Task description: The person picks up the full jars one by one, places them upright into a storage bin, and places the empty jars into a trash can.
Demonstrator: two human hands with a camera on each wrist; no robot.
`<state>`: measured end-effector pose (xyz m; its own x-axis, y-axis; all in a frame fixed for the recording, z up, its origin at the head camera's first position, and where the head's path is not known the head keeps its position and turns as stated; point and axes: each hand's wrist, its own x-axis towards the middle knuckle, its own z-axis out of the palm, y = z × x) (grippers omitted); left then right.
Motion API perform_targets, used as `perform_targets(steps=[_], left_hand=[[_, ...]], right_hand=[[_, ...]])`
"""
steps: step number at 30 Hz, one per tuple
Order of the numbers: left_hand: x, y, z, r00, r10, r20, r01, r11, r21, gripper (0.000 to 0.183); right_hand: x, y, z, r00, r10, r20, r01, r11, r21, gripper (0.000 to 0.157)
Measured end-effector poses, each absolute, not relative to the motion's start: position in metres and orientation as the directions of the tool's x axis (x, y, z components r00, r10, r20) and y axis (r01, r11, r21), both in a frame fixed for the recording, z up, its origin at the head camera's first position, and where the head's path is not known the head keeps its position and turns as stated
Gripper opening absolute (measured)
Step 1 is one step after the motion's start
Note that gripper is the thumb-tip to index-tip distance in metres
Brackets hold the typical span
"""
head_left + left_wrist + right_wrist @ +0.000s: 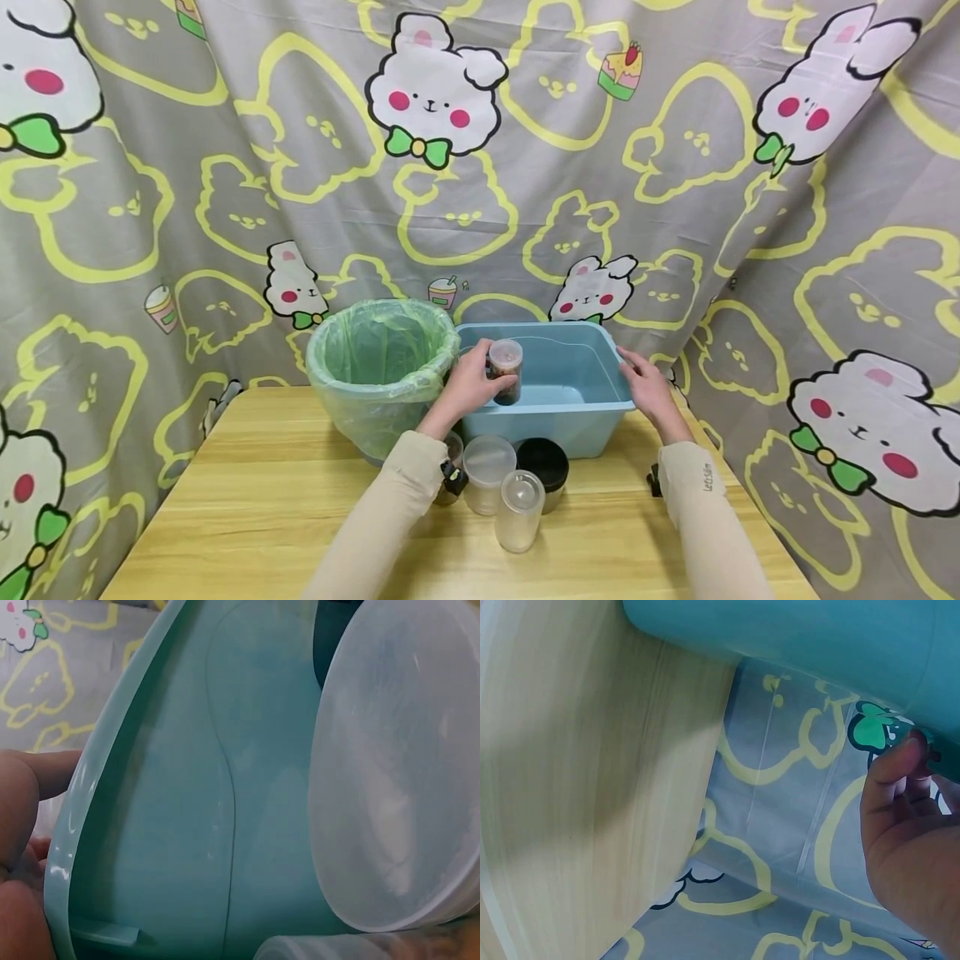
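My left hand (474, 383) grips a small clear jar (507, 367) with a pale lid and dark contents. The jar is upright over the near left part of a light blue plastic basin (540, 410). At the basin's right rim, my right hand (649, 390) pinches the edge with thumb and fingers. The right wrist view shows that hand (911, 817) by the blue basin (795, 637). Before the basin stand a jar with a frosted lid (489, 460), a black-lidded jar (543, 464) and a clear jar (519, 515).
A round bin (375, 400) lined with a green bag stands left of the basin, close to my left forearm. Another jar (453, 448) is partly hidden behind the left wrist. All stand on a wooden table (247, 500); a patterned curtain (465, 200) hangs behind and around it.
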<state>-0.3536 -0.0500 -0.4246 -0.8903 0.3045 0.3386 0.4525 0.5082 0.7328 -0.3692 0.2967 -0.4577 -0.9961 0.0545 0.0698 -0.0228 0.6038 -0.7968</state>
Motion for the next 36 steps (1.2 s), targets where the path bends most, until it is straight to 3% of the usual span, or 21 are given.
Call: perform_targets(steps=[9, 26, 36], left_hand=[[-0.3537, -0.0494, -0.4209, -0.896, 0.329, 0.298, 0.436, 0.535, 0.723, 0.059], [-0.3589, -0.0458, -0.4279, -0.901, 0.349, 0.256, 0.432, 0.693, 0.577, 0.064], [-0.3566, -0.0422, -0.4266, -0.897, 0.366, 0.248, 0.442, 0.73, 0.521, 0.054]], right_hand=[[-0.3682, 0.2958, -0.4561, -0.995, 0.047, 0.087, -0.039, 0.618, -0.785, 0.055], [-0.3669, 0.294, -0.4553, -0.996, 0.037, 0.08, -0.041, 0.613, -0.789, 0.055], [-0.3666, 0.2957, -0.455, -0.995, 0.048, 0.091, -0.041, 0.625, -0.779, 0.056]])
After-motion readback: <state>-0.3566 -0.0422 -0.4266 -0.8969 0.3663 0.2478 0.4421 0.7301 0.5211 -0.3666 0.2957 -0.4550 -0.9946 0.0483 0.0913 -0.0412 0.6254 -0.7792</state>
